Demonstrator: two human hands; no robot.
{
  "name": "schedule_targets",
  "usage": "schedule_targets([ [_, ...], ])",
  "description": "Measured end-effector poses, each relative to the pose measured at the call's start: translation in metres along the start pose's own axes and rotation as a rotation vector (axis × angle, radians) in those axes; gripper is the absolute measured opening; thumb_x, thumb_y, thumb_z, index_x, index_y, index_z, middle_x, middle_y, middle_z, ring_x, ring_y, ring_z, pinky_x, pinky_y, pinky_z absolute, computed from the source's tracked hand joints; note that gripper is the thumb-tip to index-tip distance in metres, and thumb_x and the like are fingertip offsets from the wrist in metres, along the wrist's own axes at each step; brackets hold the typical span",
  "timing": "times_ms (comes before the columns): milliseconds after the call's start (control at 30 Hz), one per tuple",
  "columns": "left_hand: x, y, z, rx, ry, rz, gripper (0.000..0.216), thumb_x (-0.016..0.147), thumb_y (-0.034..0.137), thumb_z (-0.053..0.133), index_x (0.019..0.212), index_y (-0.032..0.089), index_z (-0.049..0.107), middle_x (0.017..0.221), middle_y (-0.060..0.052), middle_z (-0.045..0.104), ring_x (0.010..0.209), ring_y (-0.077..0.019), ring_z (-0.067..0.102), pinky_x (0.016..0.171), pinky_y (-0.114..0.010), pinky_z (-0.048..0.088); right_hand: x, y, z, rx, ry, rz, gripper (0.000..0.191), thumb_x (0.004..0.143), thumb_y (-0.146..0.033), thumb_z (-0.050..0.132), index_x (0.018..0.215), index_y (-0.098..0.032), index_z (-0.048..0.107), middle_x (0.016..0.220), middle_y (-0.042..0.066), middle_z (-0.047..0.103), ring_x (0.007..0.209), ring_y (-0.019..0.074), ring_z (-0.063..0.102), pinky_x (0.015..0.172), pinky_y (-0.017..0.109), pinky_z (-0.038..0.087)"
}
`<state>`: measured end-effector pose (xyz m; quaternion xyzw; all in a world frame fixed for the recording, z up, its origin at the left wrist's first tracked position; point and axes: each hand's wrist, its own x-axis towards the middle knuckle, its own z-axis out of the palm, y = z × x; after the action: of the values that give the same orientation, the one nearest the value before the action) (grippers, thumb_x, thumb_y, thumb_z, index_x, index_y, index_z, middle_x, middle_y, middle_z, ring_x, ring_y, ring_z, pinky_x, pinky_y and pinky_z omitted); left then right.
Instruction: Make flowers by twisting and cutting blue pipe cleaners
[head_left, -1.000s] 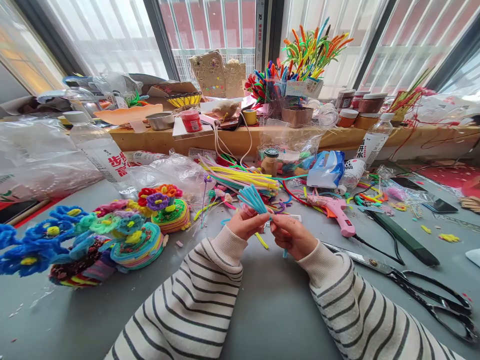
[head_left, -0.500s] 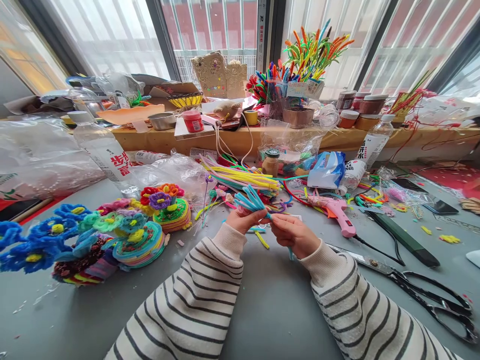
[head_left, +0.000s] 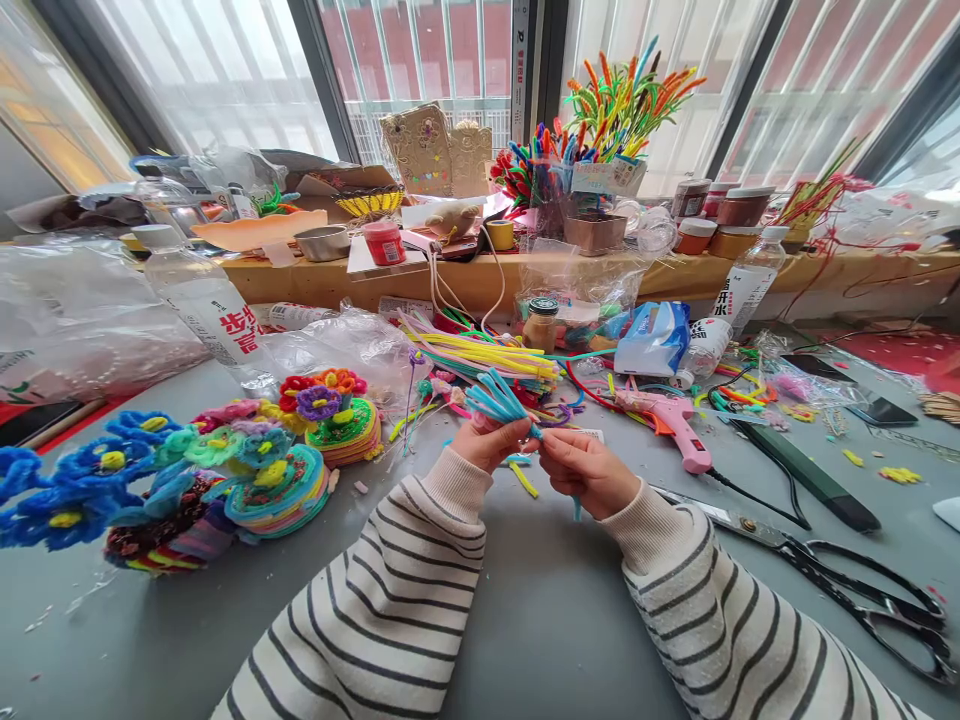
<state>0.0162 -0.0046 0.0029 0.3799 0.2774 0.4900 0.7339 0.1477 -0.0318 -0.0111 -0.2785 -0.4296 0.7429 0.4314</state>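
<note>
My left hand (head_left: 489, 443) is closed round a bunch of folded light-blue pipe cleaners (head_left: 496, 396) that fans up and away from the fist. Close beside it, my right hand (head_left: 589, 470) pinches the free end of a blue pipe cleaner at the base of the bunch; a short blue tail (head_left: 577, 509) sticks out below the palm. Both hands hover just above the grey table (head_left: 540, 610), near its middle. A loose yellow piece (head_left: 523, 481) lies on the table under them.
Finished pipe-cleaner flowers on coiled bases (head_left: 277, 480) and blue flowers (head_left: 67, 490) crowd the left. A pile of loose pipe cleaners (head_left: 480, 355) lies behind the hands. A pink glue gun (head_left: 671, 425), black scissors (head_left: 862, 585) and a dark bar (head_left: 806, 475) lie right.
The hands have stayed in place; the right fingers have shifted slightly around the base of the blue bunch, and the bunch has tilted a little.
</note>
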Motion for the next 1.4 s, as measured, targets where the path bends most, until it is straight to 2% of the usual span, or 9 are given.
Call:
schedule_targets([
  [400,0.0001,-0.0005,-0.0038,0.046,0.07,-0.03,0.016,0.045,0.02,0.069,0.056,0.013,0.06,0.051,0.003,0.055,0.047,-0.0053,0.048,0.047,-0.019,0.036,-0.0001,0.0002,0.0003,-0.094,0.063,-0.024,0.024,0.067,-0.037,0.051,0.071,-0.013,0.057,0.043,-0.009,0.015,0.038,0.0032,0.01,0.036,0.02,0.005],
  [800,0.005,-0.0019,-0.0093,0.087,-0.01,-0.042,0.017,0.046,0.024,0.069,0.057,0.013,0.061,0.049,0.002,0.055,0.044,-0.0049,0.044,0.046,-0.021,0.032,-0.0011,-0.0023,0.0053,-0.169,0.127,-0.049,0.026,0.066,-0.038,0.051,0.067,-0.013,0.058,0.041,-0.009,0.017,0.036,0.0027,0.012,0.036,0.021,0.006],
  [1067,0.003,0.0009,-0.0045,0.098,0.009,-0.031,0.016,0.046,0.024,0.069,0.054,0.013,0.06,0.044,0.004,0.051,0.042,-0.0042,0.042,0.045,-0.02,0.032,-0.0004,0.0004,0.0059,-0.275,0.182,-0.123,0.029,0.067,-0.04,0.049,0.068,-0.013,0.058,0.039,-0.008,0.021,0.035,0.0032,0.016,0.036,0.021,0.008],
  [1400,0.0011,0.0,-0.0046,0.054,0.014,-0.034,0.014,0.048,0.022,0.068,0.057,0.014,0.061,0.048,0.004,0.053,0.046,-0.0042,0.045,0.049,-0.02,0.035,0.0007,0.0039,0.006,-0.138,0.103,-0.106,0.027,0.068,-0.039,0.05,0.069,-0.014,0.056,0.041,-0.009,0.018,0.036,0.0029,0.013,0.035,0.02,0.007],
])
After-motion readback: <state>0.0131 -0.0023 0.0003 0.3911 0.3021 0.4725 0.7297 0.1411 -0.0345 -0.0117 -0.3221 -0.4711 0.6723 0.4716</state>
